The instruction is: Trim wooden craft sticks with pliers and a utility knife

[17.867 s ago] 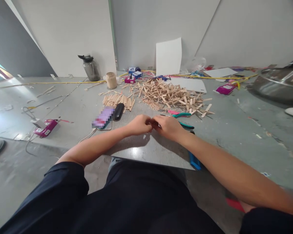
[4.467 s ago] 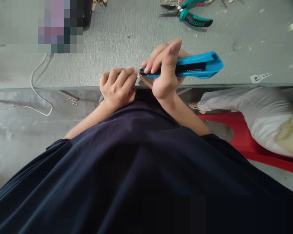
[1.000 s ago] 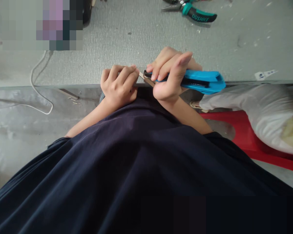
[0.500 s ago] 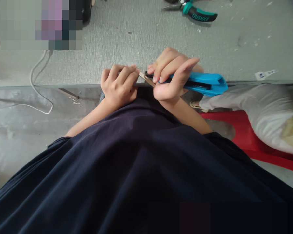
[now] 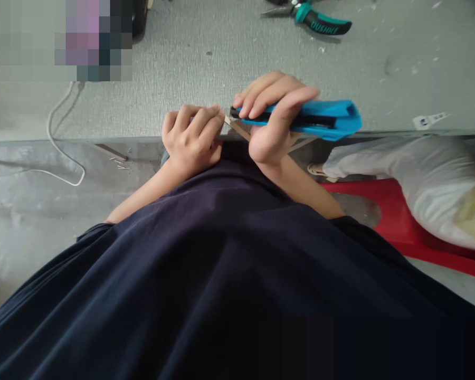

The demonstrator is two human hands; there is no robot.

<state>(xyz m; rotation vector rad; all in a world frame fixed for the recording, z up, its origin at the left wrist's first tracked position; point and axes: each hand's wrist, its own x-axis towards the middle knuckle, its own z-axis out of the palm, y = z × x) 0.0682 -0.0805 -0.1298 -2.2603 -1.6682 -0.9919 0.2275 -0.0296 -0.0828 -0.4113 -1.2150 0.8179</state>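
Wooden stick (image 5: 238,127) at the table (image 5: 182,79) edge, pinched in your left hand (image 5: 191,135), its length slanting rightward and toward you, under your right hand (image 5: 275,133), whose fingers clamp the blue cutter (image 5: 326,120), tip just beside the stick

I can't see the lower end of the wooden stick (image 5: 238,130) behind the right grip (image 5: 276,126); top of frame, pliers (image 5: 325,24) cut off!

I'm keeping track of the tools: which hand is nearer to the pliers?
The right. The right hand, holding the blue cutter, is below the pliers in the picture; the left hand is farther off, below and to their left.
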